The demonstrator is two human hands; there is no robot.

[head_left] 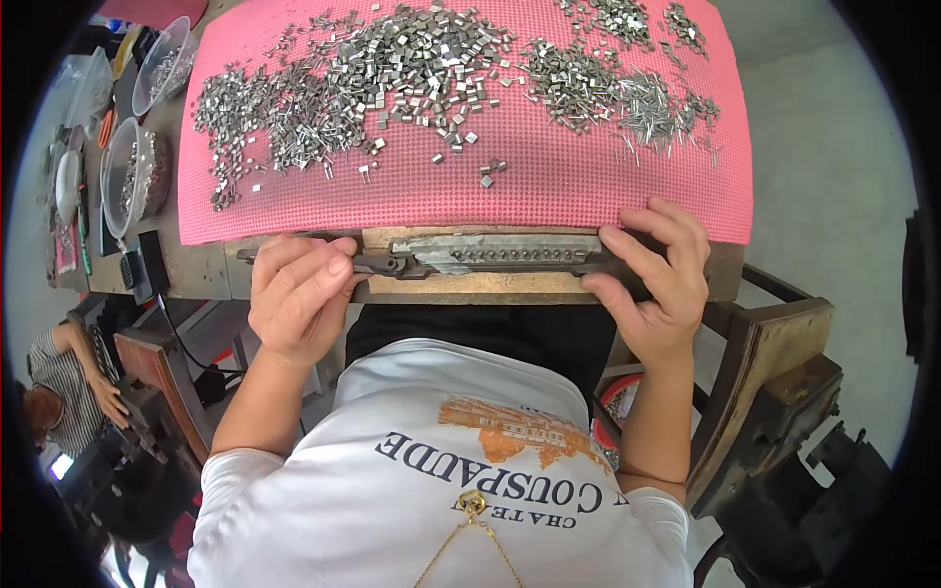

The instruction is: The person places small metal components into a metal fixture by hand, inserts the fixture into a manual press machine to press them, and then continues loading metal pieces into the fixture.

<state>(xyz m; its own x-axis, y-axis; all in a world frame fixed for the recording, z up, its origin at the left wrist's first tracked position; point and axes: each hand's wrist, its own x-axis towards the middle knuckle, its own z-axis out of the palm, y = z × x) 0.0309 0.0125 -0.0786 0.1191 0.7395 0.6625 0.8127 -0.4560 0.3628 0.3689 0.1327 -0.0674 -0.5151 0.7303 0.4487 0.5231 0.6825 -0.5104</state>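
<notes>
A long grey metal jig (520, 253) lies along the front edge of the workbench, with a row of small round studs or holes on its face. At its left end is a dark hinged metal lever (377, 264). My left hand (299, 294) is closed round that lever, its fingertips bent over the top; part of the lever is hidden beneath them. My right hand (662, 279) grips the jig's right end, the thumb on the near side and the index finger on the far side. Whether any small piece is in either hand, I cannot tell.
A pink woven mat (392, 201) covers the bench behind the jig. On it lie heaps of small metal blocks (417, 59) and thin metal pins (652, 108). Clear plastic tubs (123, 181) of metal parts stand at left. Another person (74, 387) is at far left.
</notes>
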